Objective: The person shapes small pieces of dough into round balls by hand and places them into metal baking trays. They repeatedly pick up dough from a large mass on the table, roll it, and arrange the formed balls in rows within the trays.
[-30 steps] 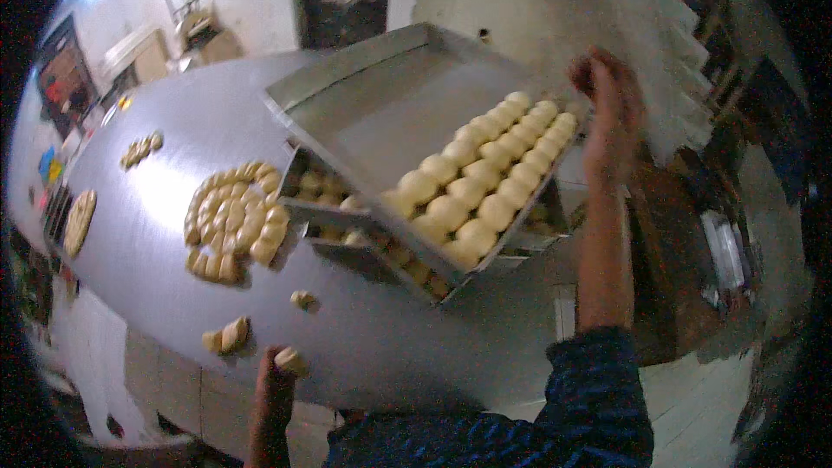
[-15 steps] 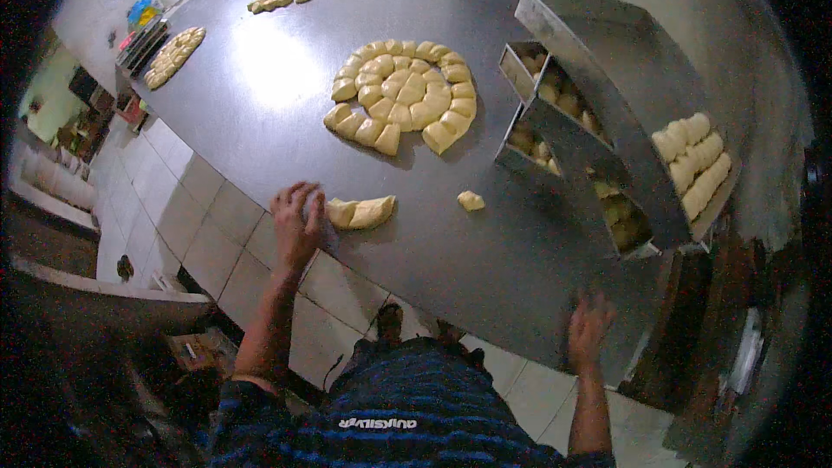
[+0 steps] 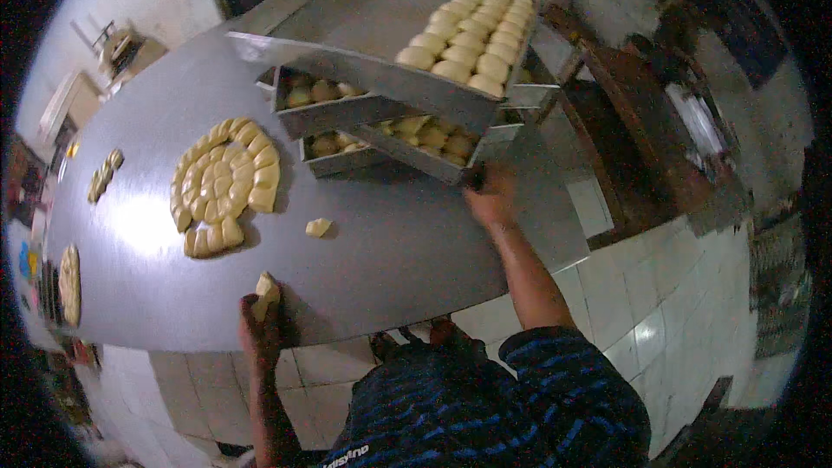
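At the near edge of the metal table (image 3: 364,273), my left hand (image 3: 259,328) is closed round the lower part of a short strip of pale dough (image 3: 268,288). My right hand (image 3: 492,199) reaches forward to the near right corner of a lower metal tray (image 3: 414,154). Its fingertips are dark and blurred there, so their grip on the tray cannot be made out. A small lump of dough (image 3: 318,228) lies between my hands, farther in. To its left is a large round of cut dough pieces (image 3: 221,180), with a short row (image 3: 213,240) at its near side.
Stacked crosswise at the far right, several metal trays hold dough balls; the top tray (image 3: 347,65) carries neat rows of them (image 3: 472,35). More dough lies at the left, a small cluster (image 3: 105,175) and a flat piece (image 3: 70,286). Brown shelving (image 3: 620,152) stands at right.
The view has swung right toward the trays. My right hand has moved from the table's near edge up to a tray corner. My left hand, beside the dough strip before, now grasps it.
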`<control>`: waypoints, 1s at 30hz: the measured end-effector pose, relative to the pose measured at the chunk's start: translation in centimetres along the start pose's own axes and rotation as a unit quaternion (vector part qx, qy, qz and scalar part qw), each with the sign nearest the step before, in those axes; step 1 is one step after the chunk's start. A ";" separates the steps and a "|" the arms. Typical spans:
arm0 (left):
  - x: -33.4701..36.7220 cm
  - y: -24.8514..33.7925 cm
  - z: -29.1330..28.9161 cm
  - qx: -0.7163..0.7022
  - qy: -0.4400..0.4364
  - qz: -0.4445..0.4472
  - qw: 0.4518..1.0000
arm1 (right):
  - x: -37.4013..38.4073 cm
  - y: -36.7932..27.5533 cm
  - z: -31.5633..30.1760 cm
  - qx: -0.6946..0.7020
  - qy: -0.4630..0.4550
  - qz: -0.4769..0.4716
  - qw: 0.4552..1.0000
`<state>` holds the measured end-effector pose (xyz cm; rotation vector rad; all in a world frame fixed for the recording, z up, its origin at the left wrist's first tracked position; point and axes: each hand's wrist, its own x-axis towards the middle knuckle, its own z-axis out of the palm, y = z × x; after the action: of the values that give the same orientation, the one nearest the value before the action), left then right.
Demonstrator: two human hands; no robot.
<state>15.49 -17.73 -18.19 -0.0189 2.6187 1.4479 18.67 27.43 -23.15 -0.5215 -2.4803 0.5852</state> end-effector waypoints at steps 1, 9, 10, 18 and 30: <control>-0.3 -0.4 -0.3 -0.123 -0.005 0.027 0.992 | -0.7 -2.7 -0.2 0.025 -0.018 -0.063 0.998; 0.7 8.4 2.5 -0.185 -0.049 0.044 0.981 | 0.0 5.5 -1.2 -0.062 0.007 -0.028 0.998; 1.3 8.1 2.7 -0.187 -0.040 0.047 0.980 | -1.6 3.1 -2.4 -0.063 -0.042 -0.092 0.993; 2.3 7.2 3.8 -0.251 0.025 0.026 0.967 | 10.7 8.6 -16.4 0.234 -0.033 0.110 0.965; -1.1 9.5 5.8 -0.262 0.056 0.000 0.963 | 43.1 -3.2 -12.8 -0.135 -0.052 -0.132 0.981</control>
<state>16.49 -7.86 -13.06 -0.1631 2.2273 2.1488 -8.46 48.84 5.70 -0.2578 -2.6868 0.1747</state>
